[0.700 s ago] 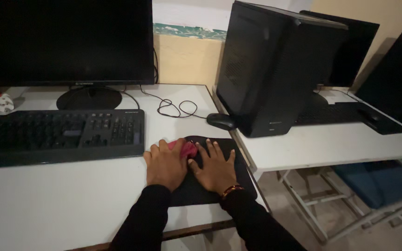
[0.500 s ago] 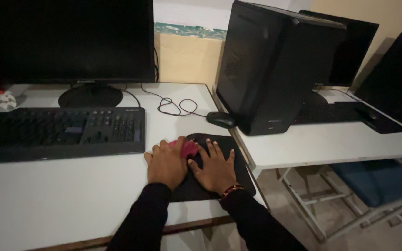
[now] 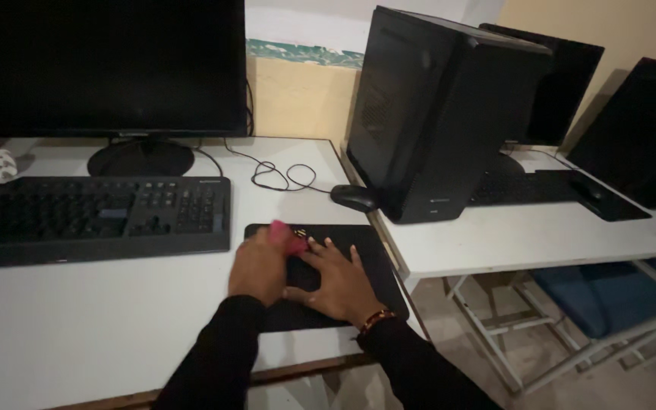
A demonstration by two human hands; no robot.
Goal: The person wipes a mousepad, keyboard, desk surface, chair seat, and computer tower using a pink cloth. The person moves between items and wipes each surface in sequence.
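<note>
White desk [image 3: 77, 319] is holding a black mouse pad [image 3: 358, 250], where the left hand [image 3: 258, 266] is gripping a pink cloth [image 3: 286, 237] while the right hand [image 3: 335, 285] is pressing flat, fingers spread, beside a black keyboard [image 3: 93, 216].

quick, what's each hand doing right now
Left hand: closed on a pink cloth, on the black mouse pad.
Right hand: open, flat on the pad, holding nothing.
</note>
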